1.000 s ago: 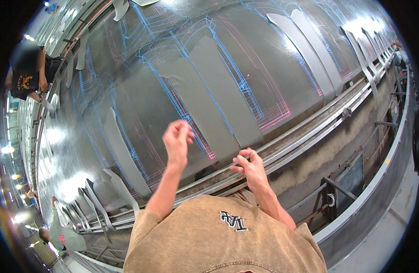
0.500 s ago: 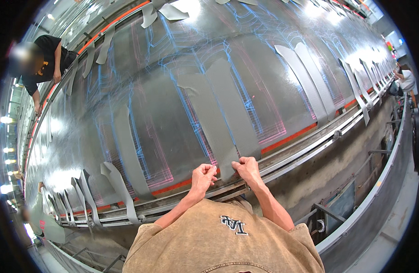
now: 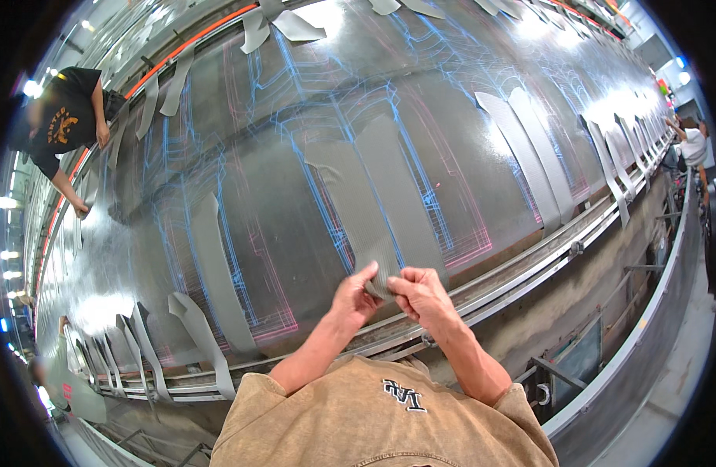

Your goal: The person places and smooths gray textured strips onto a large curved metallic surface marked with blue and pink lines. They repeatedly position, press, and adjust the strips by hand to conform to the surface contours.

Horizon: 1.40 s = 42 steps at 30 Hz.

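Two long grey woven fabric strips lie side by side on a dark glossy surface (image 3: 264, 202) marked with blue and pink projected lines. My left hand (image 3: 358, 296) grips the near end of the left fabric strip (image 3: 342, 202) with thumb and fingers closed on it. Right beside it, my right hand (image 3: 420, 296) pinches the same end, which looks bent up between the two hands. The right fabric strip (image 3: 408, 226) lies flat just beyond my right hand. The upper left corner of the left strip is slightly wrinkled.
A metal rail (image 3: 490, 288) runs along the near edge. More grey strips (image 3: 552, 171) lie along the surface, several (image 3: 136, 350) hanging over the edge. A person in black (image 3: 74, 117) works at the left, another in white (image 3: 691, 144) at the far right. A curved metal barrier (image 3: 630, 338) borders the right.
My left hand has come from the left down to the strip's near end beside my right hand. Both hands now grip that end and lift it. The left-side person's arm has moved.
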Motion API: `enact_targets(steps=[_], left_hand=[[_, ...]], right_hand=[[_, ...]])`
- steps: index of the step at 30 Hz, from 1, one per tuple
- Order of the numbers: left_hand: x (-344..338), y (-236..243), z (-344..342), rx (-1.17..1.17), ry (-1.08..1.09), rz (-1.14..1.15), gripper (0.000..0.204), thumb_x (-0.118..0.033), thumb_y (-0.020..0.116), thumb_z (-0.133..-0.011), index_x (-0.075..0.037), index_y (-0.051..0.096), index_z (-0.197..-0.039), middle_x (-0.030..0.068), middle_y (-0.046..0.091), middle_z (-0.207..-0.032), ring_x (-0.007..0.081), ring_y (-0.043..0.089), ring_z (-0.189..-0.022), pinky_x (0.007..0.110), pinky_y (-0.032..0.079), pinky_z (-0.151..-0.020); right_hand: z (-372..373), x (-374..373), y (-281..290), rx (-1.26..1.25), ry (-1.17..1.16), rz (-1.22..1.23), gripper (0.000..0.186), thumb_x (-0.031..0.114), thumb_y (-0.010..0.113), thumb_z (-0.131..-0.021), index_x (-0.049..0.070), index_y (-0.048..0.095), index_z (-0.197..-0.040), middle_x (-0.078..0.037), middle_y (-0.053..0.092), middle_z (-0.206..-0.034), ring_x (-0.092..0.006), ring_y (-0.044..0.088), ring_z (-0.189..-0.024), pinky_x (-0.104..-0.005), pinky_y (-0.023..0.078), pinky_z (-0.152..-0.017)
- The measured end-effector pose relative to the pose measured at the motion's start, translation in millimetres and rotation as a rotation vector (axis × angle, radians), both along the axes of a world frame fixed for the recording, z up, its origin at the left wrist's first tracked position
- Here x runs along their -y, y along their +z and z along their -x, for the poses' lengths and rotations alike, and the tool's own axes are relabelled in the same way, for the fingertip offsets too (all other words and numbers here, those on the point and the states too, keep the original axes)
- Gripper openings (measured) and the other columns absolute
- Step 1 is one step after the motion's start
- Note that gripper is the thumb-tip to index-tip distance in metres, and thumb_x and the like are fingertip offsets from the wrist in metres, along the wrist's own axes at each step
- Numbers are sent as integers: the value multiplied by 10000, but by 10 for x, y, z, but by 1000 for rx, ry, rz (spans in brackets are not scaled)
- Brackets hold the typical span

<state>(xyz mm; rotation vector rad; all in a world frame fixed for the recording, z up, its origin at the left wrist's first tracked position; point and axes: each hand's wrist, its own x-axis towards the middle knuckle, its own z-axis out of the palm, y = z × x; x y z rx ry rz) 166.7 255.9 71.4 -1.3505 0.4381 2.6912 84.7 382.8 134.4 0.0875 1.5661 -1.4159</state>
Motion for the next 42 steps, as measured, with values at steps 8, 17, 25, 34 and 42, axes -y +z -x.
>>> enact_targets(steps=[8,17,25,34,42], left_hand=[[419,1080,-43,-229,33,420,350,-283,552,-987,25,575,-1152,116,664,-1004,198,664,-819,321,562,-749],[564,954,-17,-575,74,66,490,-266,554,-981,0,425,-1371,170,589,-1292,296,607,-1136,430,522,-955],[1413,-694,418,-88,163,425,284,-156,538,-978,31,525,-1191,149,643,-1102,271,648,-1016,420,544,-898],[2051,-204,1287,-233,-143,912,230,-94,674,-893,-6,614,-1097,87,683,-1023,185,667,-877,349,565,-735],[2550,-560,1638,-130,-432,1122,167,-138,750,-848,-43,688,-971,21,704,-827,86,646,-677,252,533,-592]], right_hand=[[-17,375,1009,-229,23,324,349,160,648,-891,83,472,-600,29,460,-504,-28,390,-452,-221,284,-392],[-128,-195,838,-257,151,224,315,161,661,-863,23,507,-625,33,444,-554,-42,394,-524,-249,323,-457],[-465,-920,-125,-88,61,65,205,144,683,-842,-3,617,-715,30,508,-614,-67,462,-615,-265,394,-554],[-406,-772,-672,-374,-89,-220,116,33,682,-773,-30,611,-839,13,562,-713,-55,468,-624,-249,403,-551],[-423,-592,-881,-127,-278,-140,134,23,664,-822,-36,649,-941,16,622,-774,-51,545,-694,-222,445,-617]])
